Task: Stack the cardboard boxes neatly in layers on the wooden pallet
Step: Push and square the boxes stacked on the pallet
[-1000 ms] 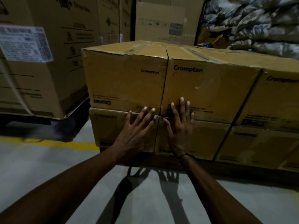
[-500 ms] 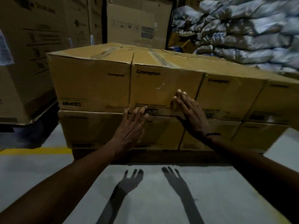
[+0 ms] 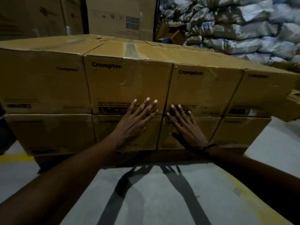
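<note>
Both hands, left hand (image 3: 134,125) and right hand (image 3: 186,127), fingers flat and released, are pressing the boxes (image 3: 128,85) flush, likely needing an even push toward 12 o'clock next.

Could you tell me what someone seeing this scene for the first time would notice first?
Two bare hands lie flat with spread fingers on the front of a two-layer stack of Crompton cardboard boxes: the left hand across the second column, the right hand across the third. Behind, at upper right, rises a heap of pale sacks, and taller cartons stand at the back.
</note>
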### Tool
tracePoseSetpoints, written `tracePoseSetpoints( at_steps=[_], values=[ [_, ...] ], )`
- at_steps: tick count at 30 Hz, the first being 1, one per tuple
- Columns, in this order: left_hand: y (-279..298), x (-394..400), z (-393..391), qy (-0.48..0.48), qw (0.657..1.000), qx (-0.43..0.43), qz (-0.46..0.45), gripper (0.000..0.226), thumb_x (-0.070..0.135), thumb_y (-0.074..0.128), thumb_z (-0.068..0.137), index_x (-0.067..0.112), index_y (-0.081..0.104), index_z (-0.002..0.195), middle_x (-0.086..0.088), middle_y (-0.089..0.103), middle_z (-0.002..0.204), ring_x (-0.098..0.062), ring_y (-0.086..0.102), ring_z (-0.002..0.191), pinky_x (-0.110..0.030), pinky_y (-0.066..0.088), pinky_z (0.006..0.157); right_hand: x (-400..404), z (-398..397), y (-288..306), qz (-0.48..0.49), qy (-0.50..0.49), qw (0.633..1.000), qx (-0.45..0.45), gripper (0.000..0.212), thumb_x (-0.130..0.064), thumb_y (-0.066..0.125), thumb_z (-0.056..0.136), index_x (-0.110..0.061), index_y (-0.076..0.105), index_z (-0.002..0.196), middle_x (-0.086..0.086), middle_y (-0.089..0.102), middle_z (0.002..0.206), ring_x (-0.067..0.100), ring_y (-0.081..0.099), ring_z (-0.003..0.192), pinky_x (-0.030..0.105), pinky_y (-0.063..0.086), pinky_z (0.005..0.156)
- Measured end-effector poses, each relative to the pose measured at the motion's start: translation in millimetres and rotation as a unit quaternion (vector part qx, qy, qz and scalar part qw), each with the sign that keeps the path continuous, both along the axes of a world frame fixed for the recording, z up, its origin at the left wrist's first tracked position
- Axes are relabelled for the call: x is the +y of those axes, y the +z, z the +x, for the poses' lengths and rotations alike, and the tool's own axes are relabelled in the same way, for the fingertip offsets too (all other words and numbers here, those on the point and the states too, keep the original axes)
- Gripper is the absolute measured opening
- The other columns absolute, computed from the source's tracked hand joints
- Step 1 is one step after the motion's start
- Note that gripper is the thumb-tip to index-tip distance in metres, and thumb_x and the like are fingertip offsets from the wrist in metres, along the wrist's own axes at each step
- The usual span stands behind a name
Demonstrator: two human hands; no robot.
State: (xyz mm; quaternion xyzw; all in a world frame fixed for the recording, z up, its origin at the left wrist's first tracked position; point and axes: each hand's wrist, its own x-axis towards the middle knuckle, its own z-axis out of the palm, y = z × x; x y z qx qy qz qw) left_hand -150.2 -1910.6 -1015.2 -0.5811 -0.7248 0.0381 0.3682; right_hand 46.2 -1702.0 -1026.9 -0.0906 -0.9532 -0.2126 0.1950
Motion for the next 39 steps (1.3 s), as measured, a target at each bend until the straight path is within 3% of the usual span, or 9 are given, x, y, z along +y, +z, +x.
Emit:
tracePoseSetpoints(
  at_steps=[7, 12, 25, 29, 32, 39],
  values=[
    [-6, 3, -7, -0.023, 0.999, 0.021, -0.005, 0.08, 0.035, 0.048, 0.101, 0.03, 0.0, 0.165, -0.005, -0.013, 0.172, -0.03, -0.01, 0.158, -0.065, 0.005, 0.123, 5, -12, -17, 0.051, -0.006, 0.999, 0.011, 0.089, -0.065, 0.038, 0.102, -0.014, -0.001, 0.164, 0.014, -0.011, 0.171, 0.037, -0.009, 0.157, 0.063, 0.013, 0.122],
    [-11, 8, -2, -0.016, 0.999, 0.033, -0.007, 0.083, 0.04, 0.05, 0.098, 0.031, 0.001, 0.164, -0.007, -0.012, 0.172, -0.035, -0.01, 0.158, -0.068, 0.002, 0.122, 6, -17, -27, 0.052, -0.018, 0.998, 0.02, 0.095, -0.071, 0.036, 0.099, -0.013, -0.002, 0.164, 0.016, -0.012, 0.17, 0.038, -0.011, 0.157, 0.063, 0.013, 0.122],
    [-11, 11, 17, 0.023, 0.999, 0.033, -0.014, 0.094, 0.041, 0.056, 0.09, 0.025, 0.002, 0.165, -0.013, -0.016, 0.17, -0.036, -0.012, 0.157, -0.071, 0.007, 0.119, -12, -21, -28, 0.044, -0.072, 0.996, 0.012, 0.127, -0.081, 0.058, 0.081, -0.01, -0.009, 0.163, 0.019, -0.018, 0.168, 0.041, -0.013, 0.156, 0.064, 0.015, 0.121],
    [-9, 14, 33, 0.034, 0.999, 0.025, -0.014, 0.089, 0.043, 0.055, 0.09, 0.018, 0.014, 0.164, -0.017, -0.015, 0.17, -0.039, -0.01, 0.157, -0.072, 0.007, 0.118, -8, -6, -11, 0.042, -0.033, 0.999, -0.008, 0.11, -0.072, 0.051, 0.09, -0.013, -0.006, 0.163, 0.015, -0.016, 0.169, 0.037, -0.013, 0.156, 0.062, 0.012, 0.122],
    [-5, 26, 47, 0.011, 0.999, 0.032, 0.0, 0.083, 0.04, 0.055, 0.09, 0.013, 0.022, 0.162, -0.019, -0.009, 0.17, -0.04, -0.006, 0.157, -0.071, 0.007, 0.119, 9, 20, -4, -0.004, -0.022, 1.0, 0.012, 0.096, -0.061, 0.047, 0.097, -0.013, -0.003, 0.164, 0.011, -0.014, 0.171, 0.03, -0.011, 0.158, 0.058, 0.014, 0.124],
    [19, 103, 87, -0.065, 0.997, 0.033, -0.004, 0.078, 0.035, 0.047, 0.098, 0.016, 0.011, 0.165, -0.015, -0.015, 0.17, -0.036, -0.011, 0.157, -0.064, 0.006, 0.123, 73, 86, -26, -0.183, -0.181, 0.96, 0.113, 0.095, -0.057, 0.044, 0.1, -0.006, -0.007, 0.162, 0.014, -0.016, 0.17, 0.032, -0.011, 0.157, 0.055, 0.01, 0.126]
  ],
)
